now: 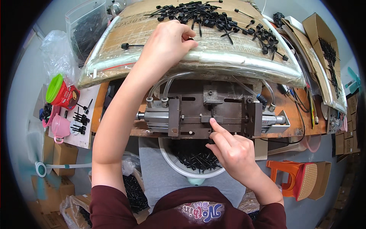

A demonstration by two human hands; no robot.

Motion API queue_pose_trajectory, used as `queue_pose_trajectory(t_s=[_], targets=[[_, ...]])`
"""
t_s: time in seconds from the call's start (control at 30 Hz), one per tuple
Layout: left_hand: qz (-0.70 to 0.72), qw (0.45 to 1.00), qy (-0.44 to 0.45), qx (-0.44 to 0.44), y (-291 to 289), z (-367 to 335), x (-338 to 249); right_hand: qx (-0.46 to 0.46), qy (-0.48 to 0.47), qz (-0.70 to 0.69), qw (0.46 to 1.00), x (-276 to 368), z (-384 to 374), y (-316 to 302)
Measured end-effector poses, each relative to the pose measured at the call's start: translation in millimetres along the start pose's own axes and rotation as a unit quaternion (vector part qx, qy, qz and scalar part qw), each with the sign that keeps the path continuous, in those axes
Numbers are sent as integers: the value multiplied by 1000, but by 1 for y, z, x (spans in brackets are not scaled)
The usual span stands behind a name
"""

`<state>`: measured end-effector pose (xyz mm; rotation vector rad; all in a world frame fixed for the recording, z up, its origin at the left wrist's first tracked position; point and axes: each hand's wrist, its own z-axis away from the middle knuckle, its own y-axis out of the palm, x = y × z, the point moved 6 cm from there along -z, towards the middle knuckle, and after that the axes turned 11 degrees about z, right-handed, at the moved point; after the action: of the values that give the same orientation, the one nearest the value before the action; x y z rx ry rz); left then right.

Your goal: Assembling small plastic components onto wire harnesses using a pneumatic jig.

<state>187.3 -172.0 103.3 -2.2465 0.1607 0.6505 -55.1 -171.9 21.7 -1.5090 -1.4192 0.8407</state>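
Over the cardboard-topped shelf (126, 32), my left hand (169, 42) is closed at the front edge of a heap of black knob-headed pins (198, 15). A dark bit shows at its fingertips, too small to name. My right hand (234, 150) is at the metal clamping fixture (213, 91). Its index finger presses on the small central block (206, 119), where a dark shaft points away from me. Thumb and bent fingers close around the dark near end of that piece, mostly hidden. One loose black pin (131, 46) lies left of my left wrist.
Air cylinders (158, 118) with clear hoses flank the fixture. Below it, a white basket (167, 160) of black pins stands between my legs. To the left are a red-and-green tub (63, 91) and a pink cup (61, 126); an orange stool (291, 177) stands right.
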Motion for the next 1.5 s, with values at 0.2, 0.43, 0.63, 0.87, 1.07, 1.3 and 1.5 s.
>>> queue_pose_trajectory(t_s=[0.2,0.43,0.63,0.87,1.07,1.3,1.5], targets=[[160,985,53,-38,-30,56,-57,5,-40,-103,994,-23,-38,-25],[183,979,51,78,-15,128,-101,-181,-89,305,931,-161,-209,-48],[180,976,42,114,12,169,-96,142,15,181,973,-183,-265,-4],[100,991,39,79,40,189,-87,119,-32,132,984,-159,-245,-16],[56,992,53,101,55,184,-93,-10,-48,210,976,-110,-211,-42],[52,992,41,111,54,181,-89,4,-4,89,996,-130,-209,-58],[157,986,33,52,36,168,-96,-18,170,-263,949,-164,-172,-81]])
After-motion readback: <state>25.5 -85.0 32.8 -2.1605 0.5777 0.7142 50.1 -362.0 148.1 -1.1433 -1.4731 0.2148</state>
